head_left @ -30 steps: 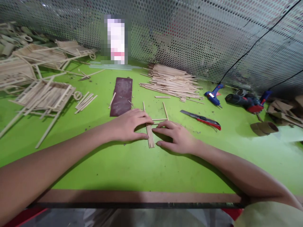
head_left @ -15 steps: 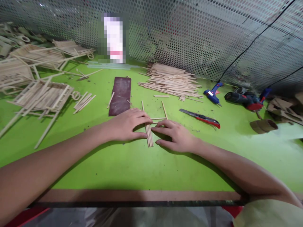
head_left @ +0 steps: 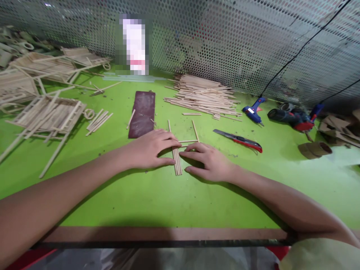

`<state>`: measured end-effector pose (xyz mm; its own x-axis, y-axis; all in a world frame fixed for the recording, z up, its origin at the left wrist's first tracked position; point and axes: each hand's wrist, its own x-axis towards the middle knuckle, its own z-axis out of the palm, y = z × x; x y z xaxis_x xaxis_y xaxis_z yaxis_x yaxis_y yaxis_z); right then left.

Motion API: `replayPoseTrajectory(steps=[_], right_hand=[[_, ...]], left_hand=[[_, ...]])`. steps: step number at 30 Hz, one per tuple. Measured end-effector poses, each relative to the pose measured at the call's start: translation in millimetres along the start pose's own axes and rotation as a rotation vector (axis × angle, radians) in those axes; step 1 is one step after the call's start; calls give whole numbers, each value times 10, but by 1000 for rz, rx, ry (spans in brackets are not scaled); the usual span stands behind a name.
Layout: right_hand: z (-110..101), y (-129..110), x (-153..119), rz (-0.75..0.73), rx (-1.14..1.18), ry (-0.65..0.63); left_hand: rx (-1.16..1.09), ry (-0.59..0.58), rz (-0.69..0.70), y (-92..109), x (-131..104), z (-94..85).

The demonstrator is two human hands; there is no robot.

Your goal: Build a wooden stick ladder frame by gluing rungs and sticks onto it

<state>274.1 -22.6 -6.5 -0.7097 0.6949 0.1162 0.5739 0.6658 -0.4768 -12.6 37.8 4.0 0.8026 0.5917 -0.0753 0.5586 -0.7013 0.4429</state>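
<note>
Several thin wooden sticks (head_left: 178, 165) lie side by side on the green table, pointing toward me. Crosswise sticks (head_left: 189, 141) run at their far end, and two longer thin sticks stretch farther away from there. My left hand (head_left: 152, 150) rests palm down, fingers stretched over the far end of the row, thumb tip against its left edge. On the right side, my right hand (head_left: 209, 161) lies with thumb and fingers spread, fingertips beside the row and by the crosswise sticks. Part of the frame is hidden under both hands.
A utility knife (head_left: 239, 140) lies to the right, with a blue glue gun (head_left: 254, 111) behind it. A stick pile (head_left: 202, 95) sits at the back. Brown sandpaper-like sheet (head_left: 142, 114) lies left of centre; small wooden carts (head_left: 50, 112) stand farther left. Perforated metal mesh (head_left: 213, 41) rises behind.
Both hands and the sticks under them stay in place. Only the camera view has shifted very slightly.
</note>
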Motion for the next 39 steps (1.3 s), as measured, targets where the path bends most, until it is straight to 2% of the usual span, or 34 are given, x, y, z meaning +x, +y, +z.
replayPoseTrajectory(steps=[4,6,11,13,17,24,39], right_hand=[[32,8,-12,-20,-26,30],[52,30,-27,-63,-32,99],[40,163,-41,-298,-66,559],[21,217,-22,-301,-98,625],[20,262,15,-236,-87,608],[51,249,15,-242,-106,563],[18,240,34,-216,-107,525]], left_hand=[[1,-35,-108,166,-30,5],[2,-50,-159,284,-53,51],[26,-94,-207,456,-60,207],[17,-73,-205,458,-46,231],[10,-55,-176,424,-35,219],[31,-31,-112,386,-41,240],[64,-43,-148,443,-42,181]])
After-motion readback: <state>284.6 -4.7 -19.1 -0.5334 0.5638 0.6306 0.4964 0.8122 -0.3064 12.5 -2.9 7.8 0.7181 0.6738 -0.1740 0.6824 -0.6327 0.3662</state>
